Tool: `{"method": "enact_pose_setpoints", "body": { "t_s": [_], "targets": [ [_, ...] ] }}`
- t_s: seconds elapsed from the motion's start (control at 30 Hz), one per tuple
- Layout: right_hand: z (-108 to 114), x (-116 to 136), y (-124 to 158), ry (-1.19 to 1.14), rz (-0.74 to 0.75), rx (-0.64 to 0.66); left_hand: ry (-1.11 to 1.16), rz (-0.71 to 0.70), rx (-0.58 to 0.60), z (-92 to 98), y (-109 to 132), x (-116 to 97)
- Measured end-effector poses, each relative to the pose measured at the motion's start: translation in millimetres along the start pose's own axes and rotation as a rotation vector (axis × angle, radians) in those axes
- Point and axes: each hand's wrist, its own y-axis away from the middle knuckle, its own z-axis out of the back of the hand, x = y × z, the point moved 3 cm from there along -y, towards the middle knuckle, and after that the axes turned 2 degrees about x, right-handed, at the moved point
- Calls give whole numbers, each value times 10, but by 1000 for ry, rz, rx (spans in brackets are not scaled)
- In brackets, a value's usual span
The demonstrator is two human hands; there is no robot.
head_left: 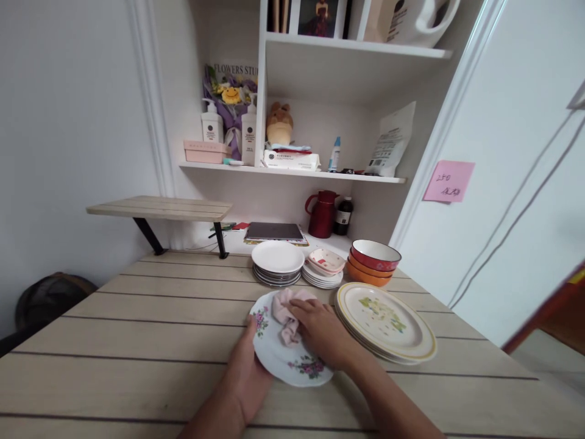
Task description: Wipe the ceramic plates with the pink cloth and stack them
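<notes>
A white plate with pink flowers is in my left hand, whose thumb lies on the left rim and whose other fingers are hidden beneath. My right hand presses a crumpled pale pink cloth onto the upper middle of the plate. To the right, close to my right wrist, is a stack of large yellow-rimmed plates. Behind the flowered plate stand a stack of white round plates, small dishes on white saucers, and stacked red and orange bowls.
The wooden table has a small raised shelf at its back left. A laptop, a red jug and a dark bottle stand at the back, under white shelves holding bottles and a plush toy.
</notes>
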Motion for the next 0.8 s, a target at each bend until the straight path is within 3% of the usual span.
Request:
{"method": "enact_pose_setpoints", "body": {
  "t_s": [0.17,0.3,0.43,0.53,0.67,0.8],
  "targets": [
    [263,-162,249,26,-140,105,-26,31,-78,-34,47,-8],
    [296,17,359,-155,61,210,4,48,-37,-62,75,-22],
    [142,309,207,-263,208,85,-4,95,-13,-23,64,-28],
    [25,443,10,-213,231,-38,32,17,10,-12,43,-60],
    [-31,371,-197,-31,107,-31,73,-33,60,-63,32,-55],
    [39,156,-197,106,-86,-34,18,-13,-77,-83,64,-16]
  ]
}}
